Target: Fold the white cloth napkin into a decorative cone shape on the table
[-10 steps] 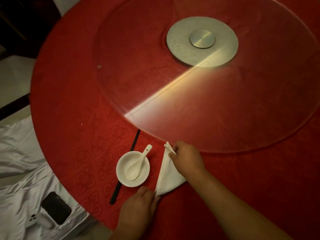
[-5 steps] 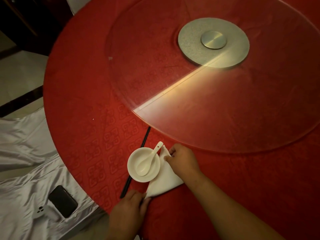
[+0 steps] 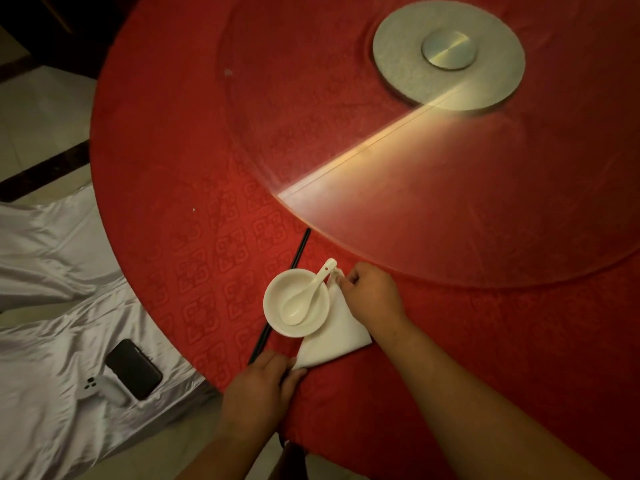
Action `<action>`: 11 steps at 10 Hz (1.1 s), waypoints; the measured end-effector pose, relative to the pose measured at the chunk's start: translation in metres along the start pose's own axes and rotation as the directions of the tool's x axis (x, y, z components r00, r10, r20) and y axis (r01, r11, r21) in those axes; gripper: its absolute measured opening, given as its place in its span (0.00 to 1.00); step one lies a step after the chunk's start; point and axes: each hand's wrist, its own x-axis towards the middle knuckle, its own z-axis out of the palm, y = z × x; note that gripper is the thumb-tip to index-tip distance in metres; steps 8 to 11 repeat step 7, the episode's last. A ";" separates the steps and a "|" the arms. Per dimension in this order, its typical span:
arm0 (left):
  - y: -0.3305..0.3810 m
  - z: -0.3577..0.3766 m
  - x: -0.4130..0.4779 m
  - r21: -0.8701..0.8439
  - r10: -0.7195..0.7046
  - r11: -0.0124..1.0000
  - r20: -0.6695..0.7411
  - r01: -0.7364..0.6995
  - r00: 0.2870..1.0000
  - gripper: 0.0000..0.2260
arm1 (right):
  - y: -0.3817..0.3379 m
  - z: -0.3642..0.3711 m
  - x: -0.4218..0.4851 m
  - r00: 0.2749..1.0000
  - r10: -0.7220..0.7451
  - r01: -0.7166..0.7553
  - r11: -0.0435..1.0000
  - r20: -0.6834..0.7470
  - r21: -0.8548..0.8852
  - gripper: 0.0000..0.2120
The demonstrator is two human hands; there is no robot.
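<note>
The folded white napkin [image 3: 337, 336] lies on the red surface [image 3: 180, 188] beside the bowl [image 3: 296, 302], its long axis running between 2 grips: right hand [image 3: 375, 294] pinching the far tip, left hand [image 3: 261, 388] pinching the near corner.

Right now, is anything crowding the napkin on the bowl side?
Yes. The white bowl with its spoon sits against the napkin on its left edge, apparently overlapping it. Both hands already hold the napkin's ends.

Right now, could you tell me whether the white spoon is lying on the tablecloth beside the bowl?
No, the white spoon rests inside the small white bowl, its handle sticking out over the rim.
</note>
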 end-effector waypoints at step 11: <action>0.007 -0.021 0.008 -0.053 0.000 0.999 0.073 0.003 0.997 0.15 | -0.008 -0.003 -0.017 0.999 -0.048 0.045 0.996 -0.027 -0.081 0.18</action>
